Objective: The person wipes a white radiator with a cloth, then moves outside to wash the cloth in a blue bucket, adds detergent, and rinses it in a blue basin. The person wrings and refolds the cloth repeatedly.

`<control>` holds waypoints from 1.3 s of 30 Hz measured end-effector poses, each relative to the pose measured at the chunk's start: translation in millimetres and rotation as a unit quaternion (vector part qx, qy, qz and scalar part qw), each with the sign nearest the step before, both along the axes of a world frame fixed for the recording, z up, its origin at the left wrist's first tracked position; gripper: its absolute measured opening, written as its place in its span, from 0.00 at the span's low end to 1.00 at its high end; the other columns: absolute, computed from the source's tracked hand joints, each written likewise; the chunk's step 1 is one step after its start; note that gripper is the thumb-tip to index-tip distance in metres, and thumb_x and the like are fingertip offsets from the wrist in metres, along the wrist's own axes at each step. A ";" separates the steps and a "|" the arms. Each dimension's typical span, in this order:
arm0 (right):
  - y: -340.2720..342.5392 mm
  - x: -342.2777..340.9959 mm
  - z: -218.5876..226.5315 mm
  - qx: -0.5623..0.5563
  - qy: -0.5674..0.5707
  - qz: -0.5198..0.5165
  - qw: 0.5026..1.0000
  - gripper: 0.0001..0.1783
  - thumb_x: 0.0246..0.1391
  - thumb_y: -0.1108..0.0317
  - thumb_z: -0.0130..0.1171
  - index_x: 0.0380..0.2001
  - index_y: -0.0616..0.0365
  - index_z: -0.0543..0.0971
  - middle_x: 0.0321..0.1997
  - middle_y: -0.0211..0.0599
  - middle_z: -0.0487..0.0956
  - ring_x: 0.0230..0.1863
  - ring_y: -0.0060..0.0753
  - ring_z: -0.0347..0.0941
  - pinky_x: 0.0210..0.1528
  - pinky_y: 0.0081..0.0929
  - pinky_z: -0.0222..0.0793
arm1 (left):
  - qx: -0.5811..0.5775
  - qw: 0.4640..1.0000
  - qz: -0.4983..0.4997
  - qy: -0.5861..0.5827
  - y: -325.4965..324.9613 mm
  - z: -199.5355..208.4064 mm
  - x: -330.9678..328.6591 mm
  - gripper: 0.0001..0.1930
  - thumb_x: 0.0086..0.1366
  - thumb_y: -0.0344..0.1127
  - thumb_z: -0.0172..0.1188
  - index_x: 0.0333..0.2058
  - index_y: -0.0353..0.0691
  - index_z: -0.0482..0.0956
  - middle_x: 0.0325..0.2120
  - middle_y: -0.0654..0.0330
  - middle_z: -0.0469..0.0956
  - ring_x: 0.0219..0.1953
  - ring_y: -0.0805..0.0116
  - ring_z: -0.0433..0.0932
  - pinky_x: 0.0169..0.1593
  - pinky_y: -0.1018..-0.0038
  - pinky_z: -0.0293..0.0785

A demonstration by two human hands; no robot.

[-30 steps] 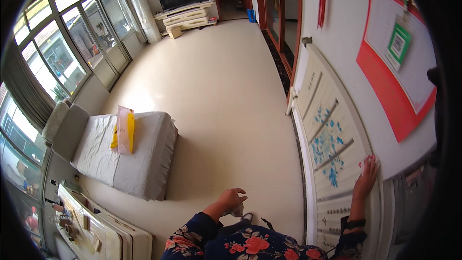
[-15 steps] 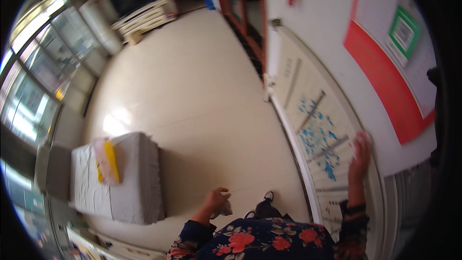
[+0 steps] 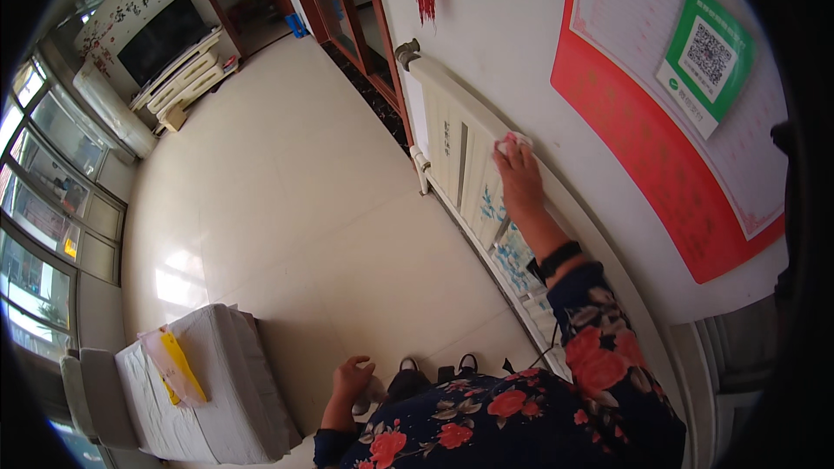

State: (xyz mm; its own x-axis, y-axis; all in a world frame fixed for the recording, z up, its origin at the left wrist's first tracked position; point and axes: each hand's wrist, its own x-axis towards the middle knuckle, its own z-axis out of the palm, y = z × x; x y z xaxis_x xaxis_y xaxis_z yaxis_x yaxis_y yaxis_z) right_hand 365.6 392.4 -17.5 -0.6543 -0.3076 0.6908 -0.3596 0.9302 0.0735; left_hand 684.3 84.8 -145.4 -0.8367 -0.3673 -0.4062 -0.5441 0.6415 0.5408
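Observation:
My right hand [image 3: 521, 181] presses a pink-and-white cloth [image 3: 516, 138] onto the top edge of a cream radiator [image 3: 459, 94] along the right-hand wall. Blue branches are painted on the radiator's front slats, and my forearm hides part of them. My left hand [image 3: 352, 379] hangs low over the floor near my body, its fingers curled. A pale greyish thing [image 3: 374, 392] shows beside its palm, too indistinct to name.
A grey-covered block-shaped seat [image 3: 230, 382] stands at the lower left with a yellow-and-pink packet [image 3: 178, 371] on it. A red-bordered poster [image 3: 638, 152] and a green-framed code card [image 3: 708, 56] hang on the wall. Far off are a television [image 3: 162, 37] and a cream cabinet [image 3: 187, 78].
My right hand has slid the cloth forward along the radiator's top, away from my body. My body has come forward too, and my left hand stays low at my side.

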 end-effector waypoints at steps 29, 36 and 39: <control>-52.4 -87.9 -3.9 0.214 -0.025 -0.043 0.976 0.23 0.47 0.73 0.44 0.50 0.57 0.65 0.60 0.36 0.55 0.59 0.42 0.51 0.56 0.36 0.52 | 0.082 0.995 0.044 -0.044 -115.8 -44.5 -75.3 0.14 0.47 0.41 0.59 0.33 0.42 0.78 0.17 0.55 0.75 0.23 0.63 0.76 0.32 0.71 0.71; -103.0 -188.5 -24.1 0.336 -0.057 -0.087 0.936 0.24 0.47 0.68 0.44 0.51 0.58 0.65 0.61 0.36 0.53 0.62 0.39 0.43 0.59 0.39 0.43 | 0.031 0.996 0.084 -0.028 -102.9 -43.1 -60.1 0.14 0.46 0.40 0.58 0.31 0.40 0.78 0.17 0.54 0.75 0.23 0.65 0.76 0.32 0.72 0.71; -115.7 -204.9 -28.8 0.391 -0.072 -0.109 0.911 0.25 0.47 0.65 0.45 0.51 0.57 0.65 0.61 0.33 0.54 0.63 0.35 0.41 0.61 0.41 0.38 | 0.045 0.991 0.107 -0.058 -90.8 -43.8 -52.0 0.14 0.46 0.40 0.58 0.31 0.40 0.78 0.18 0.51 0.75 0.25 0.63 0.77 0.33 0.73 0.71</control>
State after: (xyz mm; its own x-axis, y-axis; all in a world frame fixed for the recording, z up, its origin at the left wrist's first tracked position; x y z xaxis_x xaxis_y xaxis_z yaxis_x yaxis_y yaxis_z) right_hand 160.7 276.6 -46.3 -0.8260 -0.5199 0.2178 -0.2305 0.6642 0.7111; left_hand 632.2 -6.0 -189.2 -0.6885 -0.4893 -0.5353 -0.7252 0.4556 0.5162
